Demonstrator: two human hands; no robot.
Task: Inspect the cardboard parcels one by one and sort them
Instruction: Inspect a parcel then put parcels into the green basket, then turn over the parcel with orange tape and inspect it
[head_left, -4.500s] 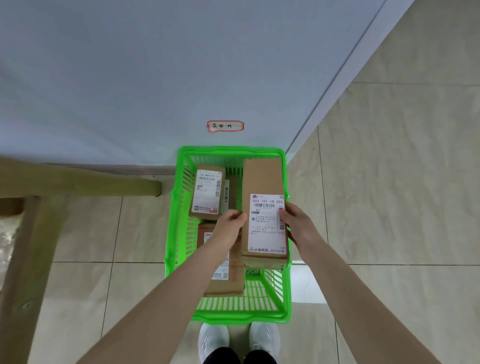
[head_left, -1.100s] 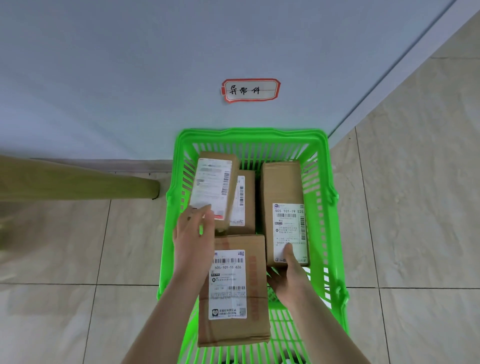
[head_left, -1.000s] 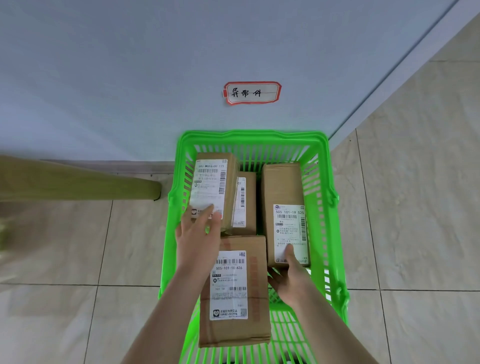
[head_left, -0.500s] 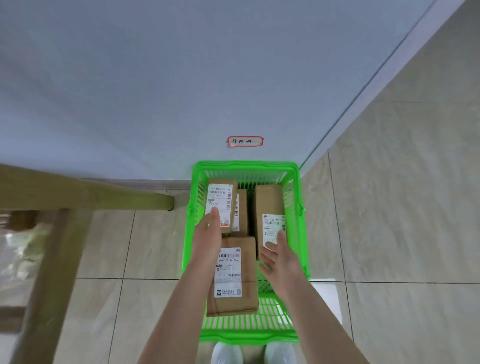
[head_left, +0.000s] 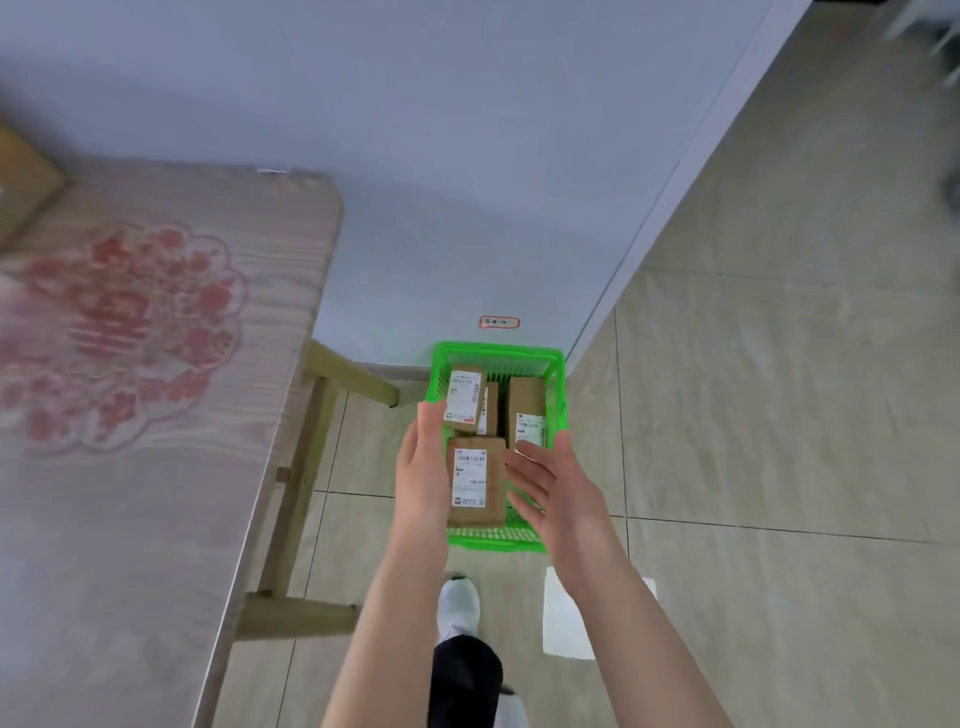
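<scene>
A green plastic basket (head_left: 556, 364) stands on the floor against the wall and holds several cardboard parcels with white shipping labels. The nearest parcel (head_left: 475, 480) lies at the front. A second one (head_left: 464, 399) leans at the back left, and the long parcel (head_left: 525, 410) lies along the right side. My left hand (head_left: 423, 467) hovers over the basket's left edge with straight fingers and holds nothing. Over the right side, my right hand (head_left: 558, 483) is spread, palm turned inward, and is empty too.
A wooden table (head_left: 130, 415) with a red flower pattern fills the left, its legs (head_left: 306, 488) near the basket. A red-framed label (head_left: 498, 322) is stuck on the wall above the basket. A white sheet (head_left: 563, 618) lies on the tiled floor beside my shoe (head_left: 457, 608).
Both hands have let go of the parcels and drawn back up out of the basket. The view has pulled back and turned left, bringing the tabletop into sight.
</scene>
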